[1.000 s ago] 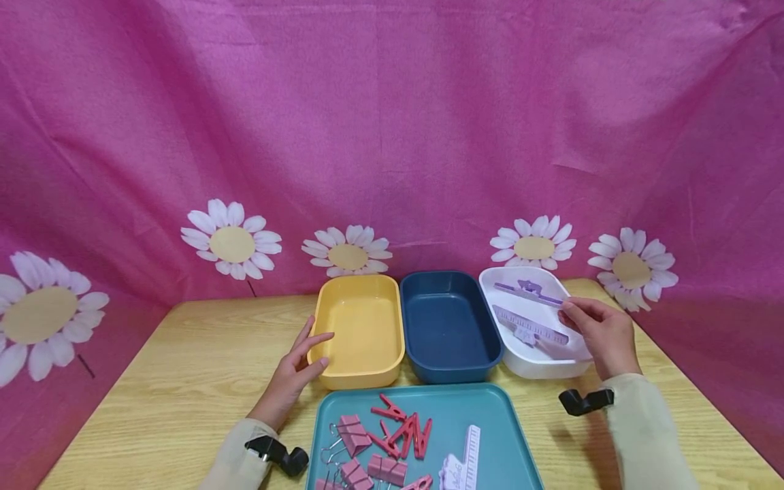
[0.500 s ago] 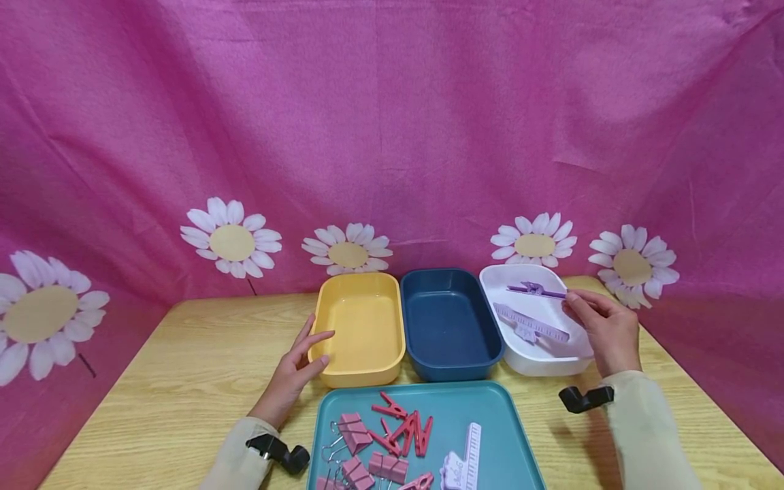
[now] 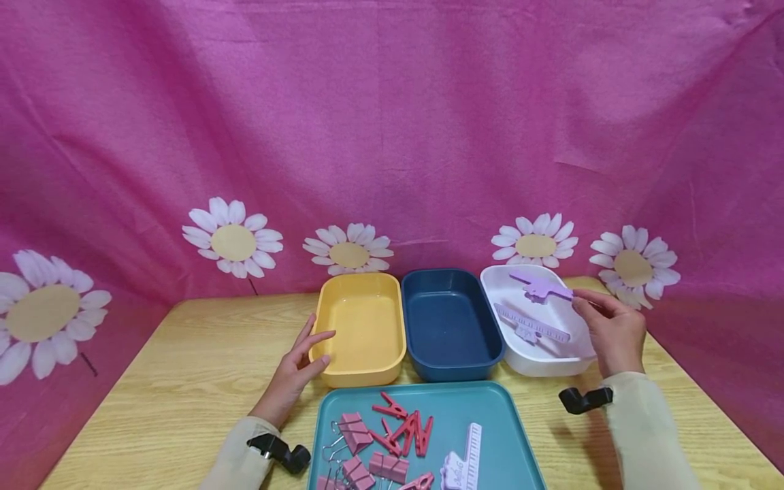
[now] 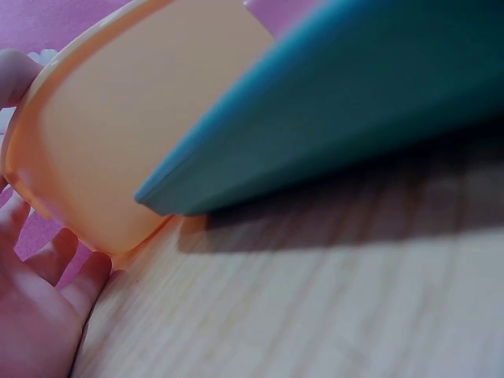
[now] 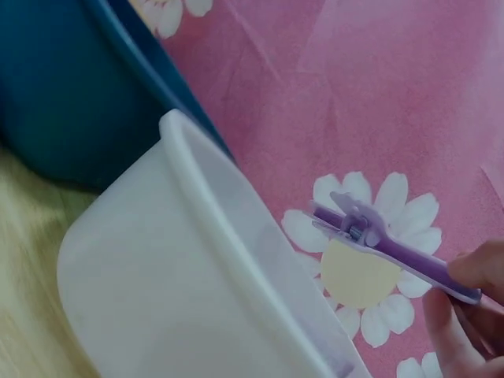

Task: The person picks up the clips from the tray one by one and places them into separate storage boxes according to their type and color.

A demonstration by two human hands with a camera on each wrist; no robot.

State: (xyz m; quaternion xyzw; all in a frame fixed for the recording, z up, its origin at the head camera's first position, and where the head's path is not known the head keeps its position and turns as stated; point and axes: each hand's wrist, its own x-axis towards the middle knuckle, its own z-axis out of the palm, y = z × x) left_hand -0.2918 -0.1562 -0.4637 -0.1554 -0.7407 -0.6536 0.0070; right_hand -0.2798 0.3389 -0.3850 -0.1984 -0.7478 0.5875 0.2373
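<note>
A long purple clip [image 3: 539, 284] with a wide straight edge hangs over the white bin [image 3: 548, 367]; my right hand [image 3: 612, 333] pinches its right end between thumb and fingers. In the right wrist view, the clip [image 5: 374, 240] shows its spring side, raised above the bin's rim. A paler purple ruler-marked clip [image 3: 531, 323] lies inside the white bin. My left hand [image 3: 290, 378] rests on the left rim of the yellow bin [image 3: 361, 378], its fingers spread and loosely straight. In the left wrist view, fingers [image 4: 51, 256] touch the bin's outer wall.
A dark blue bin [image 3: 453, 373] stands between the yellow and white ones. In front is a teal tray [image 3: 502, 435] with pink binder clips [image 3: 355, 433], red clothespins [image 3: 422, 435] and another ruler-marked purple clip [image 3: 470, 456]. A pink flowered cloth [image 3: 392, 136] hangs behind the table.
My right hand has moved slightly right and turned the purple clip, so its flat side now shows and its far end points up-left. The left hand stays on the yellow bin.
</note>
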